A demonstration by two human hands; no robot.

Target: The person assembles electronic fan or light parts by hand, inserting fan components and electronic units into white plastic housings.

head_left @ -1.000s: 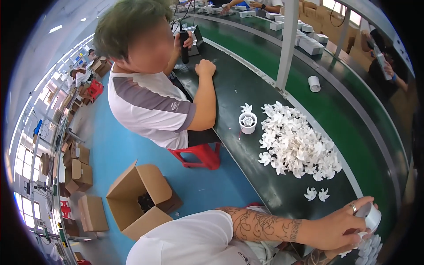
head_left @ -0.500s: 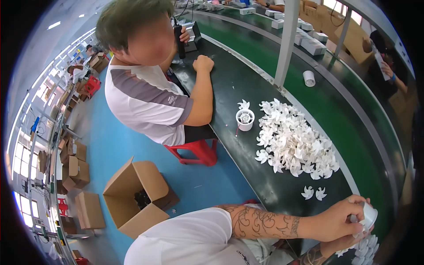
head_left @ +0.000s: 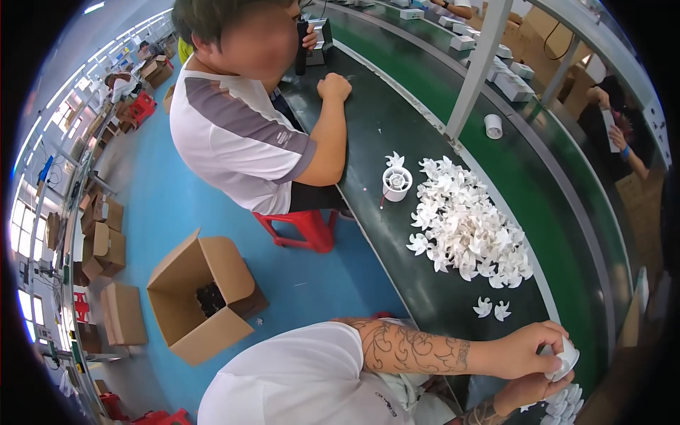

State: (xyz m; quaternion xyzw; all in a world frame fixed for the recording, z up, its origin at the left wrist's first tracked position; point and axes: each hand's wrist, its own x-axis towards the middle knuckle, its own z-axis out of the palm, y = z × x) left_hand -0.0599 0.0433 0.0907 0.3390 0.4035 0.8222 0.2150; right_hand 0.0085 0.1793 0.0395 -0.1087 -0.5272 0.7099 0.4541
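Note:
Close to the belt at lower right, my left hand [head_left: 530,352] is closed with thumb and fingers on a white cup-shaped fan housing [head_left: 567,360]. My right hand [head_left: 528,391] reaches up from below and closes on the same housing, its fingers partly hidden. Beyond my hands, two loose white fan blades [head_left: 483,307] lie on the dark bench. Farther off spreads a large heap of white fan blades [head_left: 471,227]. Left of the heap stands a round white fan housing [head_left: 397,183] with a spoked centre and a thin red wire, a single blade behind it.
A co-worker [head_left: 241,134] sits on a red stool [head_left: 304,230] at the bench, holding a black tool. The green conveyor [head_left: 524,184] carries a white cup [head_left: 493,126]. A metal post [head_left: 482,67] rises beside it. White parts [head_left: 564,405] cluster below my hands. An open carton [head_left: 205,297] stands on the floor.
The whole view has shifted a little. My hands still hold the housing, which is now turned and tilted differently. The co-worker and the heap of blades stay in place.

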